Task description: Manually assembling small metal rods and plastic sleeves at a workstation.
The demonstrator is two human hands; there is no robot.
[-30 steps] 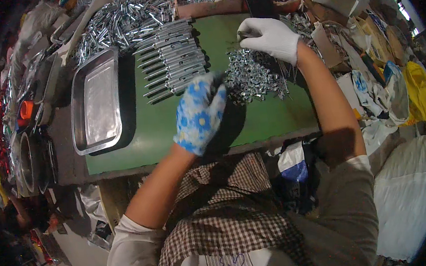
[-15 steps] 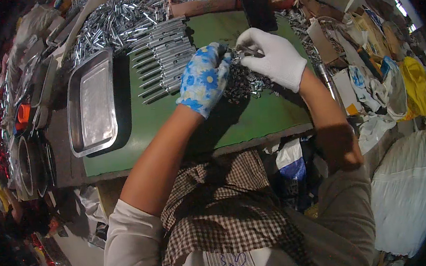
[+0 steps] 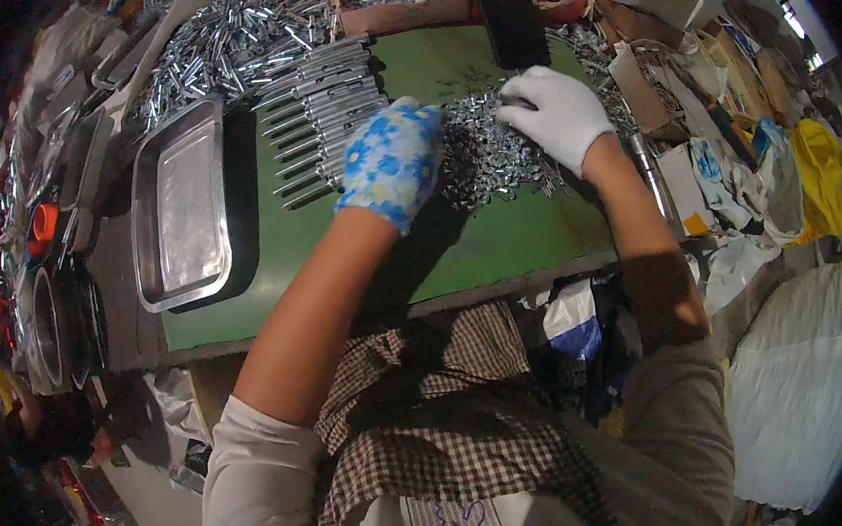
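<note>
My left hand (image 3: 392, 164), in a white glove with blue flowers, is curled closed at the right end of a row of metal rods (image 3: 316, 123). Its fingertips are turned away and slightly blurred, so I cannot make out what they hold. The silvery rods lie side by side on a green mat (image 3: 274, 284), thin ends pointing left. My right hand (image 3: 560, 119), in a plain white glove, hovers at the upper right of a heap of small metal pieces (image 3: 492, 158). Its thumb and index finger are apart, with nothing visible between them.
An empty metal tray (image 3: 179, 208) lies left of the rods. Behind them is a large pile of loose metal rods (image 3: 226, 51). A pinkish box (image 3: 406, 15) of small metal parts sits at the back. Cardboard (image 3: 643, 87) and a yellow bag (image 3: 815, 178) crowd the right side.
My hands were together above the heap and have separated. The left has moved slightly left and down, the right to the right, uncovering more of the small pieces.
</note>
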